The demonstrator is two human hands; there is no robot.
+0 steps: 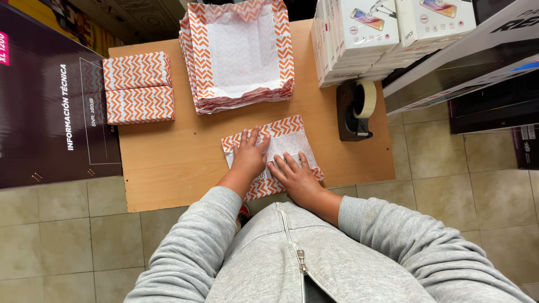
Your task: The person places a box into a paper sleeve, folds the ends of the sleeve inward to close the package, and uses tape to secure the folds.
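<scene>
While both wrists angle inward, the left hand (249,155) and right hand (296,175) press flat, fingers spread, on the wrapping paper (282,133).

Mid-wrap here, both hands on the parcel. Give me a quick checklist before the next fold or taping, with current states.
1. Left hand pressing the folded paper flat: ok.
2. Right hand holding the flap down beside it: ok.
3. Half-wrapped package fully on the wooden table: not ok, its near edge overhangs the table edge.
4. Tape dispenser loaded and close on the right: ok, roll visible.
5. Spare chevron paper stack clear of the fold: ok.
6. Flap edges aligned under the hands: cannot tell, hidden by fingers.
</scene>
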